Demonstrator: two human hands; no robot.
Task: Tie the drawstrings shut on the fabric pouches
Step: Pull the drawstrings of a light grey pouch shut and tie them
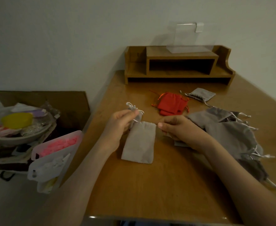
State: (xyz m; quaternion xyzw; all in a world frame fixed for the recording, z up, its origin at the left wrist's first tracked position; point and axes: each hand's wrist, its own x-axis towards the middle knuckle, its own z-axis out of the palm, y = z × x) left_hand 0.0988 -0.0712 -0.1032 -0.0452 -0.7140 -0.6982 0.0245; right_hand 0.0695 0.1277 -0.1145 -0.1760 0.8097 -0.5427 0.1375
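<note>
pouch (135, 113), small and grey, its neck gathered by a white cord, is pinched in the left hand (119, 123) over the middle of the table (150, 185). a flat pale pouch (139, 141) lies just below it. the right hand (181, 128) has curled fingers; whether they hold anything i cannot tell. grey pouches (228, 129) pile along the right edge, red pouches (171, 103) nearer the far edge.

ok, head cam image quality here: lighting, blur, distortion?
Head view: dim, warm, flat light, no hard shadows; wide-angle bend warps the desk edges and wooden shelf; left hand, right hand and the small grey pouch the left one pinches are fairly sharp; the grey pile softens toward the right edge; small glare at the desk's front edge.
</note>
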